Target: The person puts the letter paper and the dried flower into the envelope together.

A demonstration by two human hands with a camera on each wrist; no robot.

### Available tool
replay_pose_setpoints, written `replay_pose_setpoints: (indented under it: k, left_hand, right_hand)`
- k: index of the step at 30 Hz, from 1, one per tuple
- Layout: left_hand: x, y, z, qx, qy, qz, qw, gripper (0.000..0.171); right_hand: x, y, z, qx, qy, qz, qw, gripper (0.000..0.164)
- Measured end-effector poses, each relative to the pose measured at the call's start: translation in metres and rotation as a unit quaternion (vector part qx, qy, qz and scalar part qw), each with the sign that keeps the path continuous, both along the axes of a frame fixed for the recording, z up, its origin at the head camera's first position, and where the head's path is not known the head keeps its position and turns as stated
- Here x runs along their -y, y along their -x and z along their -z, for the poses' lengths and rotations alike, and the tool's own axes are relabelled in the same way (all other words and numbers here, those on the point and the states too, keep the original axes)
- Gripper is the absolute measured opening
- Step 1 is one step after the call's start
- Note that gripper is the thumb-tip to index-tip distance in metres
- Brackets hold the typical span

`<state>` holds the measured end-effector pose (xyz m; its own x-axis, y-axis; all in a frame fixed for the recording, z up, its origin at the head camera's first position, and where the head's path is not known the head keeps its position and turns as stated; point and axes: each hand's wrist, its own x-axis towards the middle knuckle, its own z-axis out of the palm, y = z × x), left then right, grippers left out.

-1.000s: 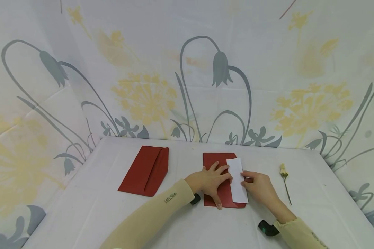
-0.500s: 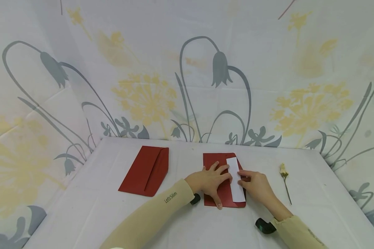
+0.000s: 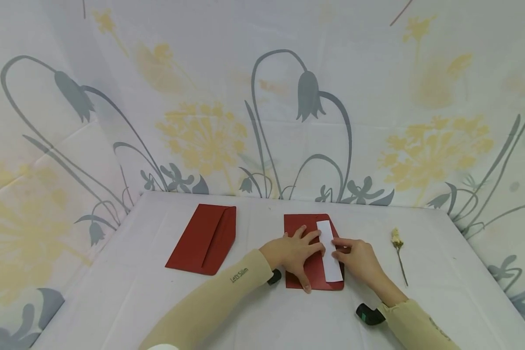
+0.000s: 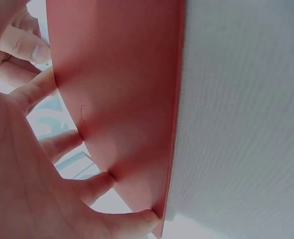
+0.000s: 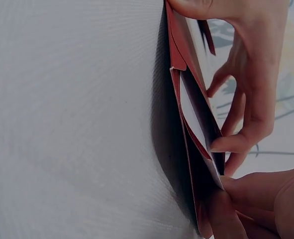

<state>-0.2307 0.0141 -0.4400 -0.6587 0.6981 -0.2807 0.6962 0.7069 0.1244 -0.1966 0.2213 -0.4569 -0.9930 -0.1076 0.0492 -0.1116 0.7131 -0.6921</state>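
A red envelope [image 3: 318, 278] lies flat on the white-covered table, its opening facing right. A folded white sheet of paper [image 3: 330, 255] is partly inside it, with a narrow strip showing at the mouth. My left hand [image 3: 294, 253] rests spread over the envelope, fingertips pressing its surface. My right hand [image 3: 362, 262] pinches the paper's right edge between thumb and fingers. In the right wrist view, the envelope's pocket [image 5: 179, 50] gapes, and the white paper [image 5: 191, 109] sits between its layers. The paper's inner part is hidden.
A second red envelope [image 3: 197, 238] with its flap unfolded lies to the left. On the right is a dried pale-yellow flower [image 3: 398, 248] on a thin stem. A black wrist camera [image 3: 370, 315] hangs below my right wrist. Flower-printed cloth [image 3: 280, 146] rises behind the table.
My right hand has moved slightly left with the paper, and the white strip outside the envelope has become narrower. The left hand stays in place on the envelope.
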Motion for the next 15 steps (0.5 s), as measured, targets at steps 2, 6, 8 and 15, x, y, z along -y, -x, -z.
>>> replay_pose_setpoints:
  k: [2, 6, 8, 15]
  left_hand:
    - [-0.0002, 0.0002, -0.0016, 0.002, -0.003, 0.001, 1.0000, 0.086]
    - [-0.0012, 0.0010, -0.0040, 0.007, -0.015, 0.005, 0.9998, 0.085]
    - [-0.0018, 0.0014, -0.0040, 0.011, -0.020, 0.008, 0.9997, 0.084]
    - [-0.0027, 0.0018, -0.0019, 0.010, -0.028, 0.015, 0.9994, 0.087]
  right_hand:
    - [0.0001, -0.0003, -0.0009, 0.001, 0.001, 0.001, 1.000, 0.036]
    - [0.0004, -0.0007, -0.0009, -0.004, 0.006, 0.002, 1.000, 0.035]
    - [0.0007, -0.0006, -0.0001, -0.005, 0.010, 0.003, 1.000, 0.035]
    - [0.0026, -0.0013, 0.0006, -0.005, 0.017, 0.001, 1.000, 0.035]
